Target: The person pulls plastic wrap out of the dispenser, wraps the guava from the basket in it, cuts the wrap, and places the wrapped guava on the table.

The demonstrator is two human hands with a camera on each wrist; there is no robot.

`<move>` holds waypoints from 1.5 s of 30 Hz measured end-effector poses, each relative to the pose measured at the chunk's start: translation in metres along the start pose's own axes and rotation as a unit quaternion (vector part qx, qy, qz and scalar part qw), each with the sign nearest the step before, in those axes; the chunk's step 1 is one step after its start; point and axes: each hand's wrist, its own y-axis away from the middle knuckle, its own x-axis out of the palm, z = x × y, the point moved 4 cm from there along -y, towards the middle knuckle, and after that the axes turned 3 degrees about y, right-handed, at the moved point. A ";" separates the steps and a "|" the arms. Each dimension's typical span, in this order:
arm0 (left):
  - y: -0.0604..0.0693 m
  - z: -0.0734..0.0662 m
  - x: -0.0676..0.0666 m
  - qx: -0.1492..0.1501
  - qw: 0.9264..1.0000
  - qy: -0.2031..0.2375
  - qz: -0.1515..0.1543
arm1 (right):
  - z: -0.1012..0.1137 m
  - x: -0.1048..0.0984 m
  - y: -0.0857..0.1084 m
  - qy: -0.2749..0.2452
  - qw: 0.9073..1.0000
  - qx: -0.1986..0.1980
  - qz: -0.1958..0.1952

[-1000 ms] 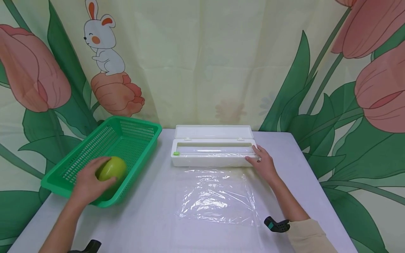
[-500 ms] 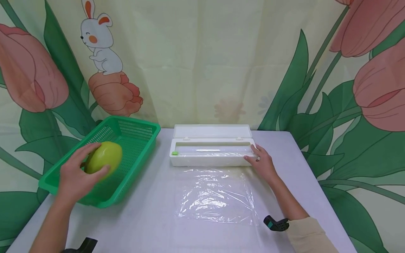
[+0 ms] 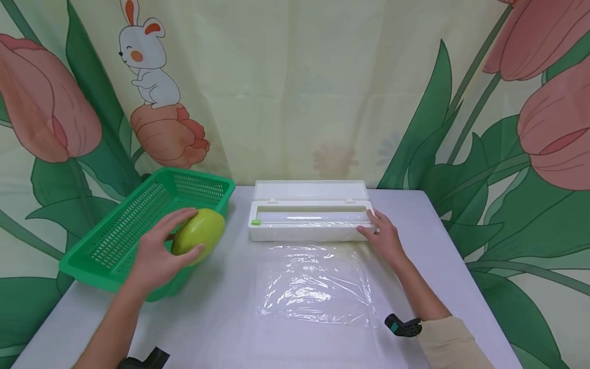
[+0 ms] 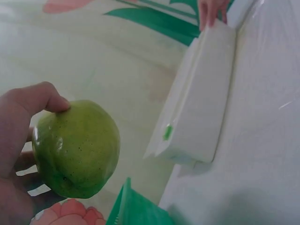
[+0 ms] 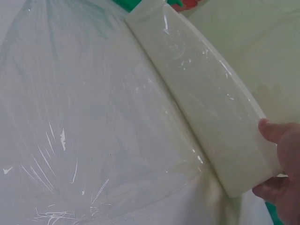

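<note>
My left hand (image 3: pixel 159 253) holds a smooth yellow-green fruit (image 3: pixel 200 234), too plain to name its kind, above the near right rim of the green basket (image 3: pixel 103 256). In the left wrist view, thumb and fingers curve round one side of the fruit (image 4: pixel 79 150). My right hand (image 3: pixel 383 238) grips the right end of a white cling film dispenser (image 3: pixel 309 234), with its lid (image 3: pixel 311 190) raised at the back. Thumb and fingers pinch that end in the right wrist view. Clear cling film (image 3: pixel 313 287) stretches from the dispenser's front across the table, wrinkled and shiny.
A white cloth covers the table (image 3: pixel 221 333). Behind it hangs a curtain (image 3: pixel 295 92) printed with tulips and a rabbit. The perforated basket stands at the left. Black wrist devices (image 3: pixel 403 326) sit on both arms.
My left hand has lifted the fruit out of the basket, first drawing it left, then carrying it right to above the rim. The right hand stays on the dispenser.
</note>
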 end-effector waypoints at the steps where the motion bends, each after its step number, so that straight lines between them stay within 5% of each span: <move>1: -0.001 -0.001 0.005 0.005 1.000 0.002 0.006 | 0.000 0.000 0.000 -0.001 1.000 -0.002 -0.002; 13: -0.015 -0.011 0.068 0.019 0.993 0.041 0.106 | 0.001 0.006 -0.003 -0.013 1.000 -0.010 -0.012; 30: -0.021 -0.031 0.165 0.068 0.964 0.099 0.236 | -0.002 0.005 -0.003 -0.010 1.000 0.005 -0.003; 45: -0.032 -0.044 0.212 0.122 0.938 0.077 0.314 | -0.005 0.002 -0.001 -0.009 1.000 0.011 -0.002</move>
